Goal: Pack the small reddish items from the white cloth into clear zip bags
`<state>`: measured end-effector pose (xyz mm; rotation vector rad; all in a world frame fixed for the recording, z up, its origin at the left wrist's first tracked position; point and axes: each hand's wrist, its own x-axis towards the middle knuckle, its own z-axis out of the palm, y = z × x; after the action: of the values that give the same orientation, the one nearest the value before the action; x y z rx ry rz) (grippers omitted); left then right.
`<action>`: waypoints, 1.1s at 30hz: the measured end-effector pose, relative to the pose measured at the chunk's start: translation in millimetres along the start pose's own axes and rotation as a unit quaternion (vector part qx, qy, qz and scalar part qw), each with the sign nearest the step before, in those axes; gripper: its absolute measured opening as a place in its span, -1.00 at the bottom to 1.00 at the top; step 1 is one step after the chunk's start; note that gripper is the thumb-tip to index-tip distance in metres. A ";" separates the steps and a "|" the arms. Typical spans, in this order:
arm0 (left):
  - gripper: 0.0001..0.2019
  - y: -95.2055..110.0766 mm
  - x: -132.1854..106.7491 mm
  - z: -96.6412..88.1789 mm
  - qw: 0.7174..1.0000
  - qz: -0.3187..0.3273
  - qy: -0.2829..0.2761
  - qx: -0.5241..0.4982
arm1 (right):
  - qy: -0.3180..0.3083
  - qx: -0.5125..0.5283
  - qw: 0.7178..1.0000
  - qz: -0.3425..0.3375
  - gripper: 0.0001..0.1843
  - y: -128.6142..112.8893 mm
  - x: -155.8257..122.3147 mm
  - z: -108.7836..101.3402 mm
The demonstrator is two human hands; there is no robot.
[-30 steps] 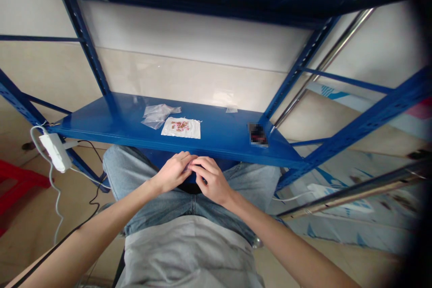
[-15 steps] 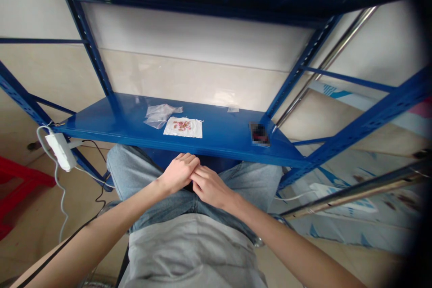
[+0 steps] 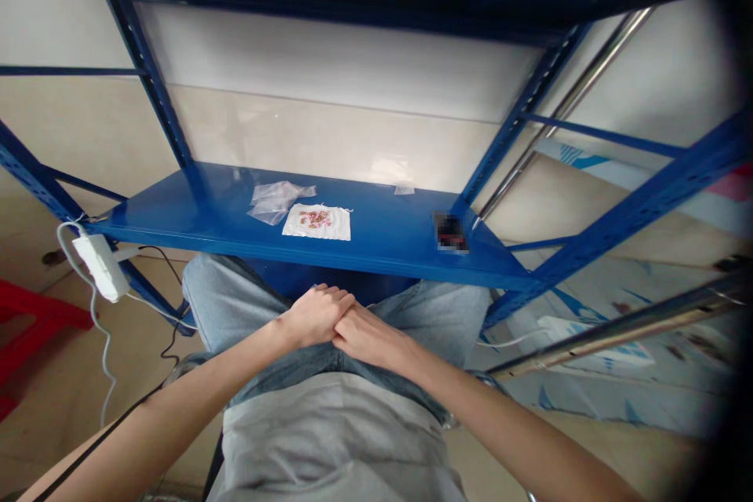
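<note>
While the left hand (image 3: 318,315) is pressed against the right hand (image 3: 369,336) above the jeans (image 3: 435,321), fingers are loosely closed, nothing seen held; a white printed pouch (image 3: 316,222) is placed ahead on the blue steel shelf (image 3: 382,239), long axis crosswise, left hand nearer.

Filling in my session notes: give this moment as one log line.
left hand: touching right hand | below: jeans | held: none visible | ahead: blue shelf, plastic bag, white sheet

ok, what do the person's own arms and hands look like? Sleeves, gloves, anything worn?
The left hand and right hand are bare, no gloves or sleeves. A thin black cord lies along the left arm. Grey top, light blue jeans.
</note>
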<state>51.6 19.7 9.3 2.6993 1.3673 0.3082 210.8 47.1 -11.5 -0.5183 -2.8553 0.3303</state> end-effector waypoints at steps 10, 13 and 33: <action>-0.82 -11.5 -1.4 -9.1 0.999 -0.025 0.018 0.012 | -0.003 -0.078 0.997 -0.016 -0.83 -11.9 2.6 -23.0; -0.84 -28.4 -4.9 -20.1 0.996 -0.060 0.062 -0.008 | 0.080 -0.069 0.994 -0.011 -0.79 -16.4 5.2 -33.1; -0.66 -46.7 -2.4 -22.7 0.687 -0.221 0.209 -0.660 | 0.263 0.050 0.945 0.188 -0.88 166.5 150.5 -65.0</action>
<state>8.4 45.4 22.7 1.0781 1.0611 1.2796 142.7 265.9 33.7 -0.9698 -2.2061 0.3341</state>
